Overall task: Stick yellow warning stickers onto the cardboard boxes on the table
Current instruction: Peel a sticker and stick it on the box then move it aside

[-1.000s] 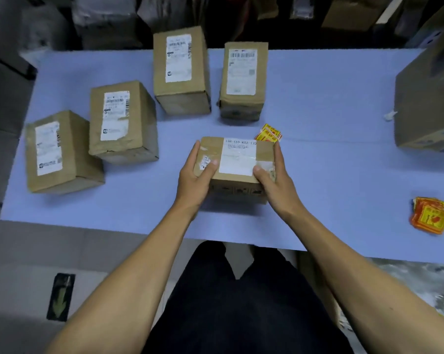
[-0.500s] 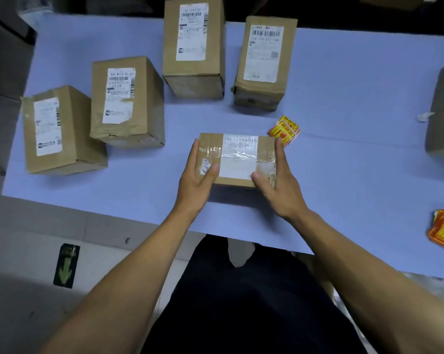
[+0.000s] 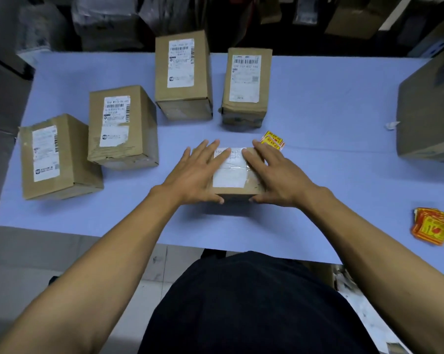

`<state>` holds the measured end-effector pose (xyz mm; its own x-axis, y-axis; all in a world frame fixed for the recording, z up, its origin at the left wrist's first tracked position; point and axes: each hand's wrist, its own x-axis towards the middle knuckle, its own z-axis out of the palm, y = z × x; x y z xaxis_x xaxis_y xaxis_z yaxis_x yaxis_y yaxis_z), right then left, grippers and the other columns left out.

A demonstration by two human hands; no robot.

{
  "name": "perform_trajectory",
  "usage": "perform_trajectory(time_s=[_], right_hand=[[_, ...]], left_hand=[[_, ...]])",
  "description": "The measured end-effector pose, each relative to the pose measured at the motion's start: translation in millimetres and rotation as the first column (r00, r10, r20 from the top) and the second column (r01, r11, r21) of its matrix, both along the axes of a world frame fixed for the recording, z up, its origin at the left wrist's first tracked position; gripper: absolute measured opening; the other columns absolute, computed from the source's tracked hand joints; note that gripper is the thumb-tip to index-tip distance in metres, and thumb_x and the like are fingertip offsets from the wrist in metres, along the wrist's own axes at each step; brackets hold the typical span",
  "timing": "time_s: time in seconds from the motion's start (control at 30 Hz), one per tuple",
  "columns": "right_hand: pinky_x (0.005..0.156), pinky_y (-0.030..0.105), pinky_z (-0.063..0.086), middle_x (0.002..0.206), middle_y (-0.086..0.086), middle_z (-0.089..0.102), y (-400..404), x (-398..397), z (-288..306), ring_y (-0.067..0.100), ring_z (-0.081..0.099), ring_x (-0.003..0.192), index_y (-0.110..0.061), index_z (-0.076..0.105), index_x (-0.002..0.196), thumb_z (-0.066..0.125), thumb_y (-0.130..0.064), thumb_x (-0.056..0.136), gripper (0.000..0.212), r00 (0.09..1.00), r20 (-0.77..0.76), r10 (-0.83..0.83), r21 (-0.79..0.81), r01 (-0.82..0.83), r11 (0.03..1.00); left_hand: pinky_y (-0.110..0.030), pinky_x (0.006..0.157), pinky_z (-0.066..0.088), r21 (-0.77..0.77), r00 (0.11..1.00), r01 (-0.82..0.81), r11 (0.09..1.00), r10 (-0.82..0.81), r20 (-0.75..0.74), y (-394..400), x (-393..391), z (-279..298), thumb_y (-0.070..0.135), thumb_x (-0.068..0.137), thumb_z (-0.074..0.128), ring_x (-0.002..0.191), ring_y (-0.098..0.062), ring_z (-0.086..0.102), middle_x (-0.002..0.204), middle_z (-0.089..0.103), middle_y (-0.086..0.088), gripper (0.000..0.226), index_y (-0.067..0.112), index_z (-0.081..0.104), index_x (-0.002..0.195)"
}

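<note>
A small flat cardboard box (image 3: 232, 175) with a white label lies in front of me on the blue table (image 3: 318, 123). My left hand (image 3: 195, 172) rests flat on its left half, fingers straight, thumb at the near edge. My right hand (image 3: 274, 175) lies flat on its right half in the same way. A yellow and red warning sticker (image 3: 273, 139) lies on the table just beyond the box's far right corner. A stack of the same stickers (image 3: 431, 226) sits at the table's right near edge.
Several labelled cardboard boxes stand in an arc: far left (image 3: 54, 157), left (image 3: 121, 126), back middle (image 3: 182, 77), back right of middle (image 3: 245, 85). A big box (image 3: 427, 111) stands at the right edge. Dark bags and boxes lie beyond the table.
Both hands have moved from gripping the small box's sides to lying flat on its top. The box sits down on the table, slightly farther from me.
</note>
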<state>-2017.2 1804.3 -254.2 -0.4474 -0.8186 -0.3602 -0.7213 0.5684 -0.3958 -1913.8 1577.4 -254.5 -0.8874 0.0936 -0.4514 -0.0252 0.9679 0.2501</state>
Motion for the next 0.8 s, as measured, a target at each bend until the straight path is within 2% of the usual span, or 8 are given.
perform_trajectory(time_s=[0.07, 0.17, 0.33, 0.47, 0.57, 0.67, 0.73, 0.8], right_hand=[[0.115, 0.04, 0.031, 0.166, 0.016, 0.003, -5, -3, 1, 0.032, 0.009, 0.152, -0.017, 0.011, 0.159, 0.081, -0.049, 0.073, 0.115, 1.0, -0.009, 0.001, 0.0, -0.001, 1.0], [0.116, 0.041, 0.029, 0.164, 0.02, 0.006, -15, -9, 1, 0.035, 0.012, 0.151, -0.014, 0.014, 0.159, 0.083, -0.042, 0.074, 0.112, 0.999, -0.033, 0.023, -0.021, -0.024, 0.999], [0.121, 0.043, 0.025, 0.166, 0.018, 0.001, -30, -15, -7, 0.036, 0.008, 0.152, -0.015, 0.014, 0.159, 0.082, -0.035, 0.075, 0.11, 1.0, -0.025, 0.017, -0.064, -0.018, 0.998], [0.119, 0.041, 0.025, 0.167, 0.011, -0.002, -24, -16, -10, 0.031, 0.008, 0.153, -0.023, 0.014, 0.159, 0.08, -0.045, 0.077, 0.107, 1.0, 0.023, -0.008, -0.098, 0.01, 0.995], [0.115, 0.038, 0.029, 0.168, -0.003, -0.001, -12, -14, -9, 0.018, 0.009, 0.153, -0.033, 0.019, 0.158, 0.065, -0.059, 0.087, 0.088, 0.979, 0.136, -0.152, -0.158, 0.173, 0.972], [0.113, 0.031, 0.027, 0.165, -0.003, 0.02, 3, -17, -17, 0.007, 0.025, 0.146, -0.03, 0.031, 0.154, 0.054, -0.053, 0.096, 0.067, 0.889, 0.218, -0.402, -0.233, 0.448, 0.863], [0.109, 0.034, 0.035, 0.155, 0.005, 0.039, 12, -23, -27, 0.02, 0.039, 0.14, -0.02, 0.041, 0.15, 0.055, -0.042, 0.098, 0.058, 0.853, 0.166, -0.496, -0.214, 0.522, 0.826], [0.102, 0.038, 0.041, 0.145, 0.013, 0.05, 19, -29, -37, 0.031, 0.048, 0.131, -0.012, 0.048, 0.145, 0.057, -0.031, 0.097, 0.052, 0.832, 0.124, -0.541, -0.11, 0.553, 0.826]], left_hand=[[-0.052, 0.123, 0.006, -0.019, 1.0, 0.001, 1.0, -0.002, -0.028, -1, -4, -3, 0.068, 0.068, 0.073, 0.152, -0.031, 0.0, 0.166, 0.0, -0.009, 0.122, 0.029, 0.0, 0.158], [-0.052, 0.121, 0.012, -0.035, 0.996, -0.022, 0.999, 0.019, -0.083, -6, -7, -2, 0.065, 0.067, 0.075, 0.15, -0.034, 0.01, 0.163, 0.011, -0.013, 0.119, 0.027, 0.008, 0.158], [-0.05, 0.122, 0.01, -0.024, 0.994, -0.072, 0.997, 0.07, -0.084, -17, -9, -2, 0.064, 0.068, 0.076, 0.15, -0.033, 0.007, 0.164, 0.009, -0.012, 0.119, 0.026, 0.009, 0.158], [-0.049, 0.123, 0.001, -0.028, 0.995, -0.083, 0.996, 0.081, -0.064, -16, -8, -3, 0.072, 0.07, 0.069, 0.152, -0.03, 0.001, 0.166, 0.003, -0.008, 0.118, 0.028, 0.006, 0.159], [-0.05, 0.122, -0.004, 0.015, 0.987, -0.118, 0.993, 0.119, -0.112, -9, -8, -4, 0.085, 0.075, 0.047, 0.153, -0.025, 0.0, 0.167, 0.005, -0.004, 0.107, 0.029, 0.011, 0.158], [-0.049, 0.122, -0.003, 0.053, 0.969, -0.178, 0.983, 0.185, -0.164, 5, -25, -5, 0.078, 0.084, 0.035, 0.153, -0.024, 0.006, 0.166, 0.013, -0.003, 0.089, 0.03, 0.018, 0.157], [-0.049, 0.122, -0.002, 0.061, 0.959, -0.209, 0.976, 0.217, -0.184, 18, -40, -8, 0.069, 0.092, 0.038, 0.153, -0.024, 0.008, 0.166, 0.016, -0.003, 0.079, 0.03, 0.019, 0.157], [-0.05, 0.121, -0.002, 0.048, 0.956, -0.224, 0.973, 0.229, -0.184, 29, -52, -12, 0.064, 0.096, 0.036, 0.153, -0.024, 0.008, 0.166, 0.016, -0.003, 0.072, 0.03, 0.019, 0.157]])
